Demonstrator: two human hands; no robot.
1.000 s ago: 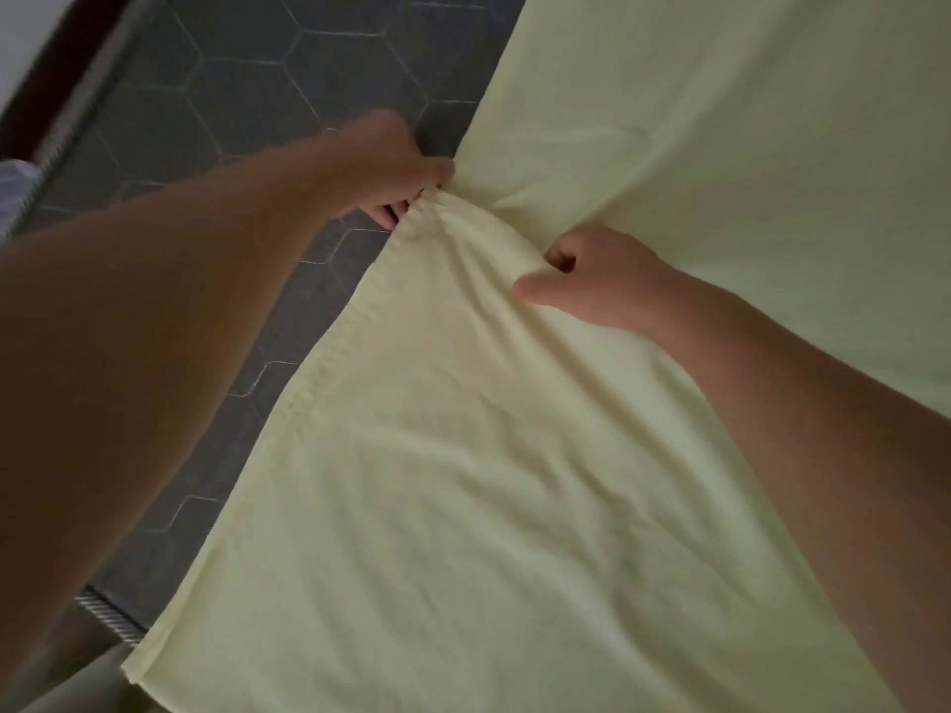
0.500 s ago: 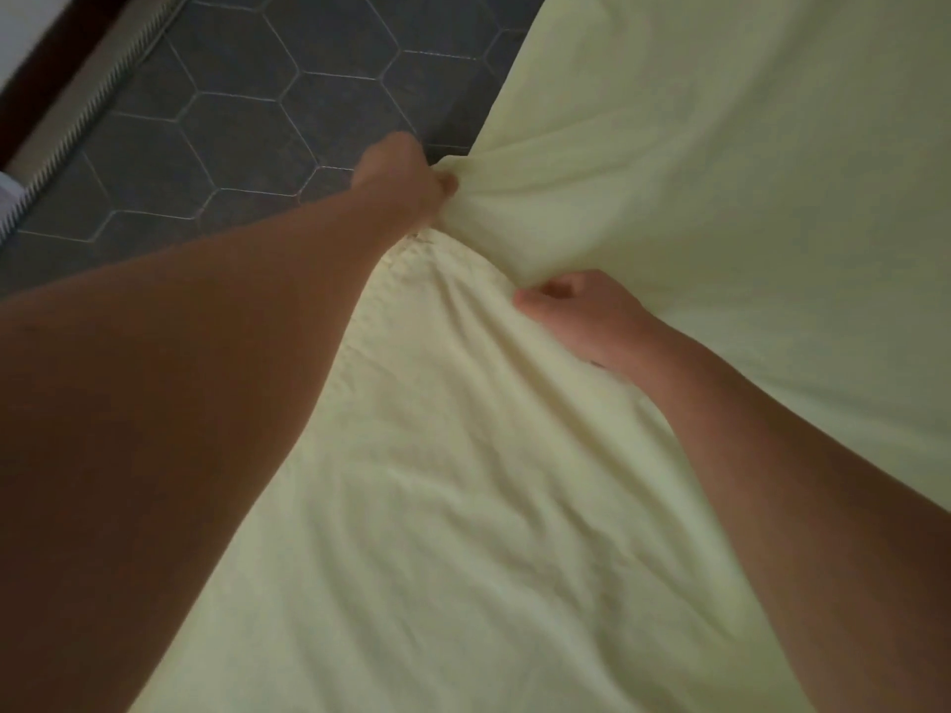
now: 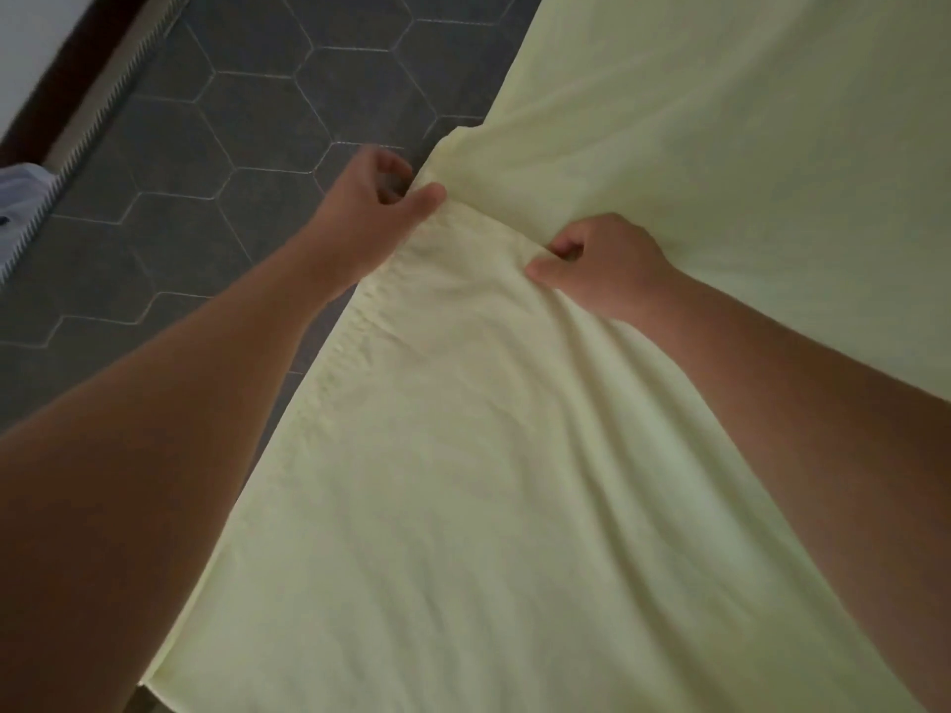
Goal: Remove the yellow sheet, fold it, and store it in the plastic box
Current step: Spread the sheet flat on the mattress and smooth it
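I see dark hexagonal floor tiles [image 3: 247, 146] at upper left; the yellow sheet [image 3: 463, 506] fills the rest, and whatever carries it is hidden. The left hand [image 3: 370, 203] pinches its gathered hem between thumb and curled fingers; the right hand [image 3: 602, 265], just beside, clutches a fold.

Single head-worn wide-angle view, looking forward and steeply down along both forearms. The grip, where the left hand [image 3: 375, 203] and right hand [image 3: 607, 265] pinch the yellow sheet [image 3: 463, 481], sits just above frame centre, at the far end of the outstretched arms. Below the grip the sheet fills the near field; left of and beyond it lies hexagon-tiled floor [image 3: 231, 146]. The forearms enter from the lower corners.
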